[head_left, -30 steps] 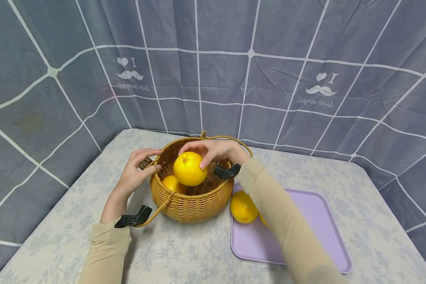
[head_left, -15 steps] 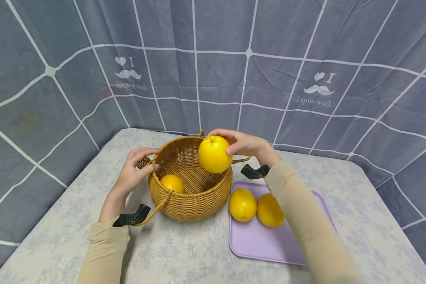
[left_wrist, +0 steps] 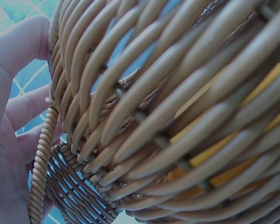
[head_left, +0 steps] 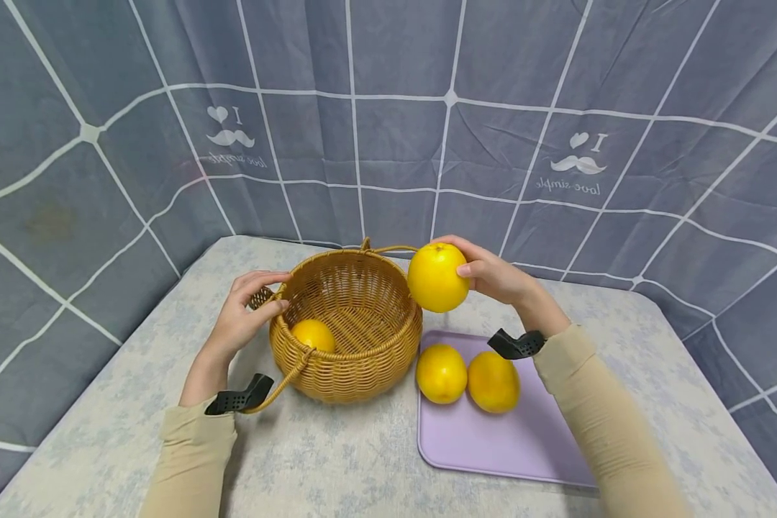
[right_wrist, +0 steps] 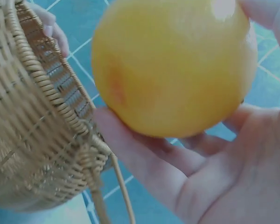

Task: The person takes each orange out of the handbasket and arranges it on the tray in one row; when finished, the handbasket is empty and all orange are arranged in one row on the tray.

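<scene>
In the head view my right hand (head_left: 501,277) holds a large yellow-orange orange (head_left: 437,279) up in the air, just right of the rim of a round wicker basket (head_left: 350,378). The right wrist view has the thumb and fingers spread around this orange (right_wrist: 172,70), with the basket wall (right_wrist: 32,121) beside it. My left hand (head_left: 236,316) grips the basket's left rim, thumb and fingers at its edge. A second orange (head_left: 314,334) lies inside the basket at the near left. Through the weave (left_wrist: 130,116) in the left wrist view, patches of orange show.
A lilac tray (head_left: 492,450) lies to the right of the basket, with one orange (head_left: 442,374) at its left side and another (head_left: 494,383) touching or close beside it. The basket's handle (head_left: 288,385) hangs down on the near left. A grey checked curtain (head_left: 401,144) hangs behind the table.
My right hand has lifted the orange out of the basket and carried it rightward past the rim. Both oranges on the tray now show fully. The left hand stays at the basket rim.
</scene>
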`<state>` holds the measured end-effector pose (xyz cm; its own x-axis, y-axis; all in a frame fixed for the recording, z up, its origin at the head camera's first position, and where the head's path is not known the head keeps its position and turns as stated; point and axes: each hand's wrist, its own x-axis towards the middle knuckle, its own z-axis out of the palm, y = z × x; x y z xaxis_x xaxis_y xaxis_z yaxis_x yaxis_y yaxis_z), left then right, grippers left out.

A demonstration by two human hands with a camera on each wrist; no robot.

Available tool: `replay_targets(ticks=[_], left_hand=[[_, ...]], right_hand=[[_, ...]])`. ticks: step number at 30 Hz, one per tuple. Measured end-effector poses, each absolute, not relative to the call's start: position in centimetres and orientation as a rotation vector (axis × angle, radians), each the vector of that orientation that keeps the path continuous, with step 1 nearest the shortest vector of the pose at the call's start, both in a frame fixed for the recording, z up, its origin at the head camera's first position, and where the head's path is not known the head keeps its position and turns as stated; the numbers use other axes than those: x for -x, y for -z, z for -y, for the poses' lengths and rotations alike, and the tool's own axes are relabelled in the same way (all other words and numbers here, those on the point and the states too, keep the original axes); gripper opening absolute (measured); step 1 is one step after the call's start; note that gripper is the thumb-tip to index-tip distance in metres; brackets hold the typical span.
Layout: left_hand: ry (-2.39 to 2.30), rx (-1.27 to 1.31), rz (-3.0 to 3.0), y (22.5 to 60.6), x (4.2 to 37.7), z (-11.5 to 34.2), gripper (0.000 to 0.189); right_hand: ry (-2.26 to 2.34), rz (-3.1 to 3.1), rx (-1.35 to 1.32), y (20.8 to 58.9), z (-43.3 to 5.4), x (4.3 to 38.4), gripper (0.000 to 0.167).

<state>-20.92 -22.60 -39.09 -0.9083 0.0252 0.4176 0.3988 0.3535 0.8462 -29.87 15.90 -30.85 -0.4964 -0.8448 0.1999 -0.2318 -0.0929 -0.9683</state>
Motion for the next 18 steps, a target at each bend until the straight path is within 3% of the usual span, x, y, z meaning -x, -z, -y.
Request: replay_targets(ticks=[18], left_hand=[[1.554, 0.365, 2.301, 39.2, 21.0, 22.6, 0.038]], right_hand=[[1.864, -2.139, 0.852, 33.5, -22.4, 24.0, 0.035]])
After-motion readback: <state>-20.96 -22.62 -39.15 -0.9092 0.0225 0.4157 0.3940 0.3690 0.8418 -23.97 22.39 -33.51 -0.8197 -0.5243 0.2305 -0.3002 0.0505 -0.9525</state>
